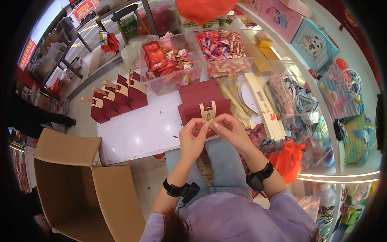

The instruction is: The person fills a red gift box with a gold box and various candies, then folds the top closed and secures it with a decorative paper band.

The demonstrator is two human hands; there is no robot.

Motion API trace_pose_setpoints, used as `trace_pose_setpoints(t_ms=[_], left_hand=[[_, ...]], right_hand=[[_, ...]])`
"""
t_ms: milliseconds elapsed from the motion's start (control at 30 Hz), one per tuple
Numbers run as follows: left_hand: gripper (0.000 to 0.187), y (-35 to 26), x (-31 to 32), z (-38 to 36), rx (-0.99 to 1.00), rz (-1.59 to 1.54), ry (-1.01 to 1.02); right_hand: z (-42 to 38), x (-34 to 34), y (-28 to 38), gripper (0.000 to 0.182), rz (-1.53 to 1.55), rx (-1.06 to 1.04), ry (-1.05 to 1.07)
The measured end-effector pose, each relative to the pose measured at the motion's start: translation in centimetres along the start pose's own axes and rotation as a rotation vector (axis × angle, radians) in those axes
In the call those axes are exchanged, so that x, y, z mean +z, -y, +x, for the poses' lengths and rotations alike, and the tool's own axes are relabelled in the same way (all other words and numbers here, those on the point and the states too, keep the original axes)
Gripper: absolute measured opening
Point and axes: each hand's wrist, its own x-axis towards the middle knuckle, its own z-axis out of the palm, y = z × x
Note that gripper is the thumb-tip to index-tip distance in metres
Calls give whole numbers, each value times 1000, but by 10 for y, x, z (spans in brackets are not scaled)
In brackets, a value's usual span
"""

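In front of me, near the table's edge, is a maroon paper gift box (188, 113). A cream paper band (208, 109) with printed characters and a handle-like slot runs down its front. My left hand (193, 136) and my right hand (230, 130) meet at the band's lower end, both with fingers pinched closed on it. The fingertips hide that end of the band. More maroon card (201, 91) lies just behind the box. To the right are loose cream bands (231, 105) and a stack of flat printed bands (264, 105).
Several maroon boxes with cream handles (119, 97) stand in a row on the white table (133, 139). Clear bins of red packets (171, 82) and wrapped sweets (225, 66) sit behind. An open cardboard box (115, 197) is at left; a red plastic bag (291, 161) hangs at right.
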Motion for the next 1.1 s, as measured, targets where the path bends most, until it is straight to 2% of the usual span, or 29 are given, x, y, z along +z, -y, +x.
trace_pose_setpoints(t_ms=[67, 133, 167, 200, 267, 300, 367, 467, 600, 667, 867, 1100], left_hand=[[6, -5, -3, 7, 19, 79, -18], [8, -16, -5, 20, 409, 620, -175], [17, -16, -9, 32, 565, 664, -137], [17, -14, -11, 44, 569, 661, -135], [22, -10, -12, 61, 719, 744, -12], [22, -11, -12, 63, 725, 742, -6], [27, -13, -13, 67, 460, 729, 154], [29, -14, -17, 71, 354, 778, 240], [26, -13, -22, 71, 403, 758, 247], [23, -14, -23, 71, 316, 671, 245], [19, -12, -24, 75, 312, 699, 271], [19, -18, -23, 77, 269, 716, 326]], right_hand=[[7, 3, -1, 10, 0, -23, -14], [15, 6, 0, 10, -60, -7, -187], [21, 6, -4, 11, -96, -21, -246], [26, 7, -9, 11, -98, -24, -250], [33, 10, -17, 13, -119, -33, -327], [34, 13, -17, 13, -118, -38, -333], [36, 18, -18, 15, -62, -3, -389], [37, 18, -20, 17, 89, 62, -419], [38, 18, -13, 19, 165, 127, -405], [39, 17, -10, 20, 236, 167, -381], [40, 13, -10, 20, 238, 245, -363], [41, 17, -20, 20, 313, 167, -426]])
